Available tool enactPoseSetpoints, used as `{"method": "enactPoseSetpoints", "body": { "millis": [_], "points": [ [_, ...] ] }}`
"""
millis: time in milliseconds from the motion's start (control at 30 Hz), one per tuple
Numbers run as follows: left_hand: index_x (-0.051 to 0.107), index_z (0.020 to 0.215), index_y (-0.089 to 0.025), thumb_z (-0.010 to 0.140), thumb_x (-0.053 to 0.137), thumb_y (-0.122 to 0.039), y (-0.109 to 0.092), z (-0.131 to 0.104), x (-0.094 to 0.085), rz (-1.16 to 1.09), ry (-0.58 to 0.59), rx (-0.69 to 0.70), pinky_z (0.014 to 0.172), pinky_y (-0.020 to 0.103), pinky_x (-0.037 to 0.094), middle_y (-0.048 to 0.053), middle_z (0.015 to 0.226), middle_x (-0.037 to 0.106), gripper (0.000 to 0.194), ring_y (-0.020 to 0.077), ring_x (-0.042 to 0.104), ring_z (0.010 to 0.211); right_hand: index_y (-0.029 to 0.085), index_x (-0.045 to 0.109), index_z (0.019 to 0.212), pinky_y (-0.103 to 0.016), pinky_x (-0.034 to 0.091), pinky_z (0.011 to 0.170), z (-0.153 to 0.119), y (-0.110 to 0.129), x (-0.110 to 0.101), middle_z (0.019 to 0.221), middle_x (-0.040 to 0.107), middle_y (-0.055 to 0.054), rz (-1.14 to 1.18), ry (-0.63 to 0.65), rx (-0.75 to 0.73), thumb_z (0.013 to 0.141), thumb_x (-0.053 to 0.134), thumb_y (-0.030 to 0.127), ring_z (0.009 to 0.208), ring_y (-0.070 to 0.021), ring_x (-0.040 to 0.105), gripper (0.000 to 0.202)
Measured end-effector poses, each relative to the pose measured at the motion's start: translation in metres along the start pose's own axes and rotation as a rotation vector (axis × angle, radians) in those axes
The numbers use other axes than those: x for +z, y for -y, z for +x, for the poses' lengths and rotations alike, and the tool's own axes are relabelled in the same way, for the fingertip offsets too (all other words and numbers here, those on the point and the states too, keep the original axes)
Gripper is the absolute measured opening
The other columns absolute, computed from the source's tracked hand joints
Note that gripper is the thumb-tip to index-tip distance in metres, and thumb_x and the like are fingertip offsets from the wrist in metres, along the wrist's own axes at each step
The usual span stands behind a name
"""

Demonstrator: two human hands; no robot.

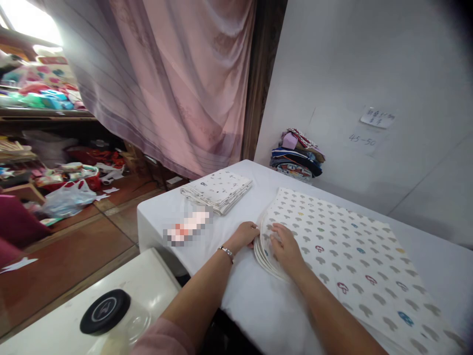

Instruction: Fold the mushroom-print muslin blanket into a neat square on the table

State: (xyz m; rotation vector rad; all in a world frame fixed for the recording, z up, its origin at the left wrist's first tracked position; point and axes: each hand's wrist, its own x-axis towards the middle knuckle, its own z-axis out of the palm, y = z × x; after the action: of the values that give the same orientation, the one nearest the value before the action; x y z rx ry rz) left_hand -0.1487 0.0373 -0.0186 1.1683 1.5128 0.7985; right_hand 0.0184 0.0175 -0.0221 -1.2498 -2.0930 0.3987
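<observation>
A stack of white fabric pieces (pixel 332 246) printed with grey mushroom shapes and a few red, blue and green ones lies on the white-covered table. Its left end is rounded, and several layers show there. At that rounded edge, my left hand (pixel 244 235) has its fingers closed, pinching the layered edge; a bracelet (pixel 226 253) is on the wrist. My right hand (pixel 287 249) rests on top of the stack just to the right, fingers apart and slightly bent. Beyond my left hand sits a folded pile of white printed cloth (pixel 221 187).
A pixelated patch (pixel 188 226) covers something on the table's left side. Nearer me, a pale surface (pixel 55 315) holds a jar with a black lid (pixel 105 311). Folded clothes (pixel 297 155) are stacked by the wall; a pink curtain (pixel 177 84) hangs behind. Bags (pixel 70 197) clutter the floor.
</observation>
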Motion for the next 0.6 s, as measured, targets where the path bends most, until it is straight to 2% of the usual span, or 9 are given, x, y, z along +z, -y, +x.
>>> {"method": "enactPoseSetpoints", "body": {
  "millis": [100, 200, 333, 433, 600],
  "points": [
    [0.058, 0.084, -0.011, 0.067, 0.055, -0.018, 0.001, 0.001, 0.0, 0.006, 0.0, -0.001, 0.043, 0.021, 0.042, -0.004, 0.049, 0.052, 0.018, 0.0105, 0.049, 0.04, 0.018, 0.047, 0.128, -0.045, 0.021, 0.107, 0.009, -0.016, -0.005, 0.141, 0.038, -0.009, -0.206, 0.155, 0.027, 0.087, 0.038, 0.033, 0.133, -0.0246, 0.025, 0.045],
    [0.058, 0.085, -0.012, 0.067, 0.057, -0.02, 0.003, 0.002, -0.001, 0.009, 0.003, -0.007, 0.044, 0.021, 0.043, -0.004, 0.048, 0.052, 0.02, 0.0106, 0.05, 0.041, 0.018, 0.044, 0.132, -0.05, 0.015, 0.107, 0.006, -0.03, -0.005, 0.145, 0.032, -0.009, -0.315, 0.311, 0.116, 0.089, 0.036, 0.041, 0.135, -0.0263, 0.021, 0.05],
    [0.059, 0.084, -0.013, 0.067, 0.06, -0.022, 0.005, 0.004, -0.001, 0.011, 0.009, -0.005, 0.044, 0.02, 0.042, -0.004, 0.048, 0.052, 0.019, 0.0104, 0.05, 0.041, 0.019, 0.041, 0.135, -0.049, 0.014, 0.107, -0.005, -0.036, -0.002, 0.147, 0.027, -0.008, -0.353, 0.304, 0.132, 0.091, 0.031, 0.044, 0.136, -0.0246, 0.018, 0.051],
    [0.057, 0.078, -0.013, 0.072, 0.059, -0.031, 0.006, 0.004, 0.0, 0.009, 0.007, -0.003, 0.043, 0.021, 0.042, -0.004, 0.047, 0.051, 0.019, 0.0103, 0.05, 0.04, 0.019, 0.04, 0.136, -0.048, 0.013, 0.108, -0.008, -0.033, -0.001, 0.147, 0.027, -0.007, -0.369, 0.299, 0.133, 0.091, 0.03, 0.043, 0.136, -0.0246, 0.018, 0.051],
    [0.052, 0.069, -0.016, 0.077, 0.049, -0.056, 0.008, 0.005, 0.002, 0.023, -0.05, 0.026, 0.044, 0.024, 0.043, -0.002, 0.047, 0.05, 0.041, 0.0135, 0.051, 0.041, 0.018, 0.042, 0.135, -0.049, 0.014, 0.107, -0.007, -0.028, -0.003, 0.146, 0.029, -0.008, -0.361, 0.287, 0.134, 0.09, 0.032, 0.042, 0.136, -0.0257, 0.019, 0.051]
  ]
}}
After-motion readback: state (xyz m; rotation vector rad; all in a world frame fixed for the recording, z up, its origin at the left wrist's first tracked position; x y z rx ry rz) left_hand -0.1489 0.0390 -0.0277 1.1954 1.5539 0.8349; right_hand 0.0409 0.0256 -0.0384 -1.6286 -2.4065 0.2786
